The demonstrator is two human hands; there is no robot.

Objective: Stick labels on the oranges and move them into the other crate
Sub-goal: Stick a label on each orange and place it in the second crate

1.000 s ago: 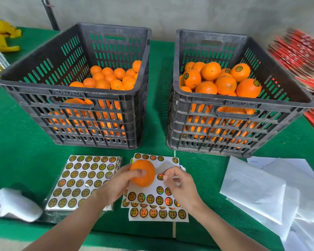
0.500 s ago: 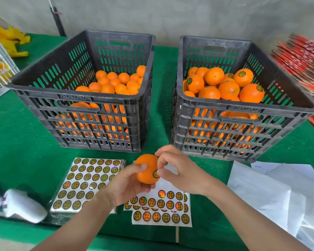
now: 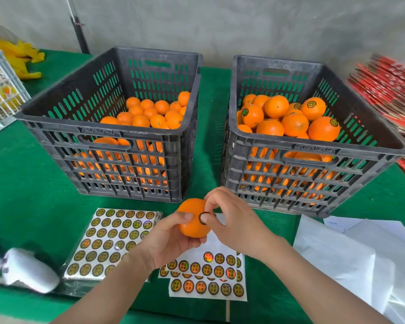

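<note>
**Label pressed onto orange, held over the sticker sheets**

The left hand (image 3: 171, 242) grips the orange (image 3: 189, 226) from below and left, thumb on its upper left, fingers curled underneath. The right hand (image 3: 236, 222) is curled at the orange's right side, thumb + forefinger tips pinching a round label (image 3: 203, 218) against the peel. The label's dark ring shows, partly covered by the fingertips. The orange is held in the air, in front of the gap btwn the two crates and over the loose sticker sheets (image 3: 208, 280) on the table.

Left of those lies a shiny wrapped sticker pack (image 3: 110, 239), flat on the cloth. Far left is a white object (image 3: 31, 271), too blurred to tell what. Right of the hands are overlapping white paper sheets (image 3: 337, 256).

Behind is the left crate (image 3: 98, 131), dark grey slotted plastic, w/ plain oranges (image 3: 150, 113) piled toward its right rear. The right crate (image 3: 313, 146) is the same type and fuller, w/ labelled oranges (image 3: 292, 123) heaped up, several showing round stickers. The crates stand side by side, a strip of cloth btwn them.

Surface: green felt-like cloth (image 3: 21, 183) over the whole table.

Room: plain grey wall (image 3: 243, 24) close behind, w/ a thin dark pole (image 3: 80, 36) at left. At the left edge is a white wire basket (image 3: 2, 94), w/ yellow items (image 3: 21, 59) behind it. At the right edge is a stack of red flat pieces (image 3: 391, 90), blurred.
</note>
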